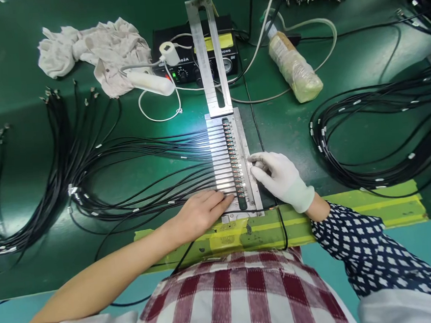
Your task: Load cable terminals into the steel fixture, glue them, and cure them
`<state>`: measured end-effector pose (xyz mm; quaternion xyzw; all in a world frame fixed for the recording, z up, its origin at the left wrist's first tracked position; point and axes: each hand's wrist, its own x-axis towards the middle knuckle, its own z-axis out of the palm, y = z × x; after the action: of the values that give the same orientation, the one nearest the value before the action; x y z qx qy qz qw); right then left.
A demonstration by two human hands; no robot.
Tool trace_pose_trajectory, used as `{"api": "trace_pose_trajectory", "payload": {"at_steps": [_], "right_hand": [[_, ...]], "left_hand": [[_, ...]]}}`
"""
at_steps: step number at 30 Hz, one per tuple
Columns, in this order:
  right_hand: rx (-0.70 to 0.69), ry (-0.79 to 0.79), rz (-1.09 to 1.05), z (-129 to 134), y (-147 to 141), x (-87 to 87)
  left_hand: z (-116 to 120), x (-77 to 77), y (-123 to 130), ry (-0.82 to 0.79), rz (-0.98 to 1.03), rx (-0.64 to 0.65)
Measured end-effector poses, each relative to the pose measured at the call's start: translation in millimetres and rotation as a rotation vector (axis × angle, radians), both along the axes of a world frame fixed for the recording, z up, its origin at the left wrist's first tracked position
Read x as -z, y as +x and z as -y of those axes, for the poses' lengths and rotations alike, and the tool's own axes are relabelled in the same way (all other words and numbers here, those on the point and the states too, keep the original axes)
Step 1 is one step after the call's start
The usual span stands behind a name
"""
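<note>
A metal fixture (245,164) lies on the bench in front of me, with a row of black cables (185,146) running into its slots from the left. Their stripped ends line up along the dark channel. My left hand (200,214), bare, is closed over the lowest cables at the fixture's near left side, thumb and forefinger together at a cable. In a white glove, my right hand (279,179) has its fingers drawn together at the fixture's right edge; what they hold, if anything, is hidden. A slotted metal frame (202,54) extends from the fixture's far end.
Behind stands a black control box (183,75), with a white handheld tool (151,82) and crumpled cloth (115,50) beside it. A wrapped bottle (293,67) lies to the right. Coiled cable bundles (333,163) flank both sides. Yellow-green tape (384,206) lines the front edge.
</note>
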<state>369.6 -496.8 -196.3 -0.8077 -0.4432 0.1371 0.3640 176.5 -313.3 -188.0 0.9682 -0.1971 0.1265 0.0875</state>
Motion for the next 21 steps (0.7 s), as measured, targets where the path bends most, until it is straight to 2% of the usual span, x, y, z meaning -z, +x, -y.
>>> {"api": "trace_pose_trajectory", "payload": {"at_steps": [4,10,16,19,21], "right_hand": [[-0.004,0.009,0.006,-0.2,0.1,0.3],[0.004,0.001,0.026,-0.9,0.1,2.3],[0.023,0.005,0.026,1.4,-1.3,4.3],[0.023,0.003,0.011,2.1,-1.1,4.4],[0.017,0.001,0.008,2.0,-0.6,4.3]], "left_hand": [[2.8,7.9,-14.4,-0.003,-0.066,-0.115],[8.7,0.3,-9.4,-0.105,-0.142,-0.114],[40.6,-8.4,6.8,-0.412,-0.296,-0.16],[39.2,-14.8,2.0,-0.647,-0.31,-0.199],[28.2,-20.0,-6.4,-0.722,-0.28,-0.242]]}}
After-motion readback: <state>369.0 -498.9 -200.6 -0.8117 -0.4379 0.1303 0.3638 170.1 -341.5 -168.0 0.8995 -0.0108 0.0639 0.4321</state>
